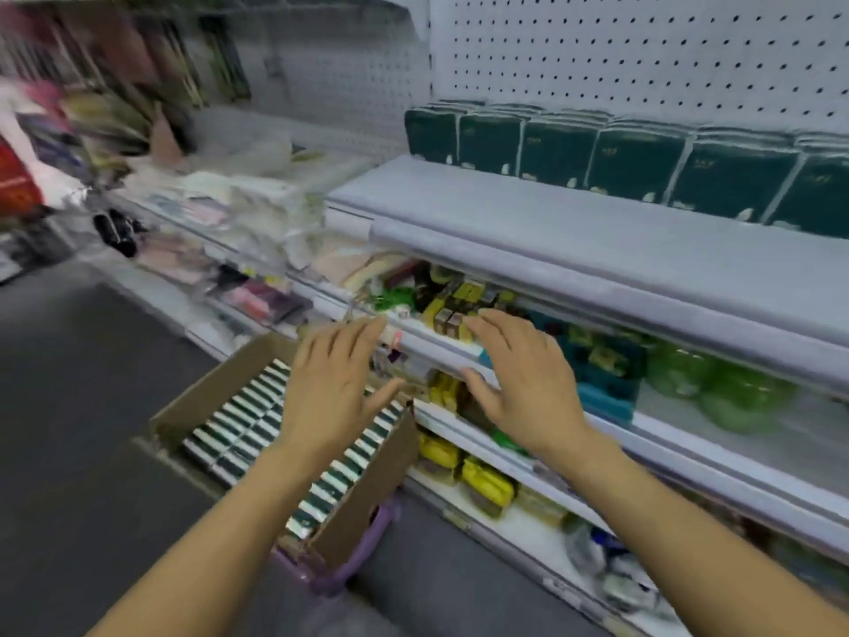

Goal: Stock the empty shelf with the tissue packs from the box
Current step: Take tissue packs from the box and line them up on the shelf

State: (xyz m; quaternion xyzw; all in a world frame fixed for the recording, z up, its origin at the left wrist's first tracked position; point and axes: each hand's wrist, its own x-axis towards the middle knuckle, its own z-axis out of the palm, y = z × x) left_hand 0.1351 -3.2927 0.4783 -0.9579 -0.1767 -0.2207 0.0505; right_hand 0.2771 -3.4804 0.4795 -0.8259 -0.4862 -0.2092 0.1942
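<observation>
Both hands hang spread and empty above the open brown cardboard box (285,425): the left hand (333,383) straight over it, the right hand (523,379) at its three o'clock, in front of the lower shelves. Neither touches anything, likely poised to dip in for more. The dark green tissue packs with pale edges (248,420) sit on edge in tight rows inside the box, easy to pinch out. At one o'clock, a row of dark green upright packs (634,160) already lines the back of the pale grey top shelf (528,227), its front strip bare. Motion blur smears the goods at ten o'clock; the box's near corner hides behind the left forearm.
</observation>
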